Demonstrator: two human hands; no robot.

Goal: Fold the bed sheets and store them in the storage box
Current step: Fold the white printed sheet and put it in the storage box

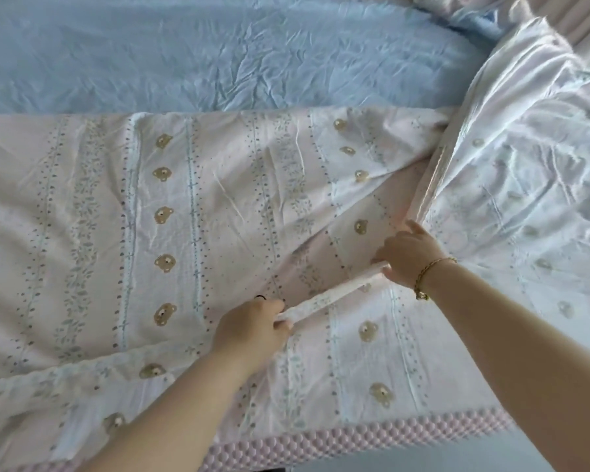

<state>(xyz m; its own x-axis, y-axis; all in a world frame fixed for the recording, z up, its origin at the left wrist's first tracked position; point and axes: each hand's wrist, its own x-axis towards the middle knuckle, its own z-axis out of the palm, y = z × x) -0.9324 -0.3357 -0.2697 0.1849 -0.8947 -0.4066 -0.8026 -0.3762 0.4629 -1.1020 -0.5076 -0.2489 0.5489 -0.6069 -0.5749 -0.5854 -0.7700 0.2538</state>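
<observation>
A pale pink bed sheet (pixel 171 212) printed with bears and leafy stripes lies spread across the bed. My left hand (pixel 249 330) grips one end of a taut hem of this sheet (pixel 331 294). My right hand (pixel 407 255), with a gold bracelet on its wrist, pinches the other end of that hem. The hem is lifted slightly above the rest of the cloth. On the right, part of the same sheet (pixel 511 185) is turned over with its paler underside up and bunched.
A light blue fitted sheet (pixel 218 52) covers the mattress beyond the pink one. A pillow corner (pixel 464 11) shows at the top right. A pink bubbled mattress edge (pixel 355 441) runs along the near side. No storage box is in view.
</observation>
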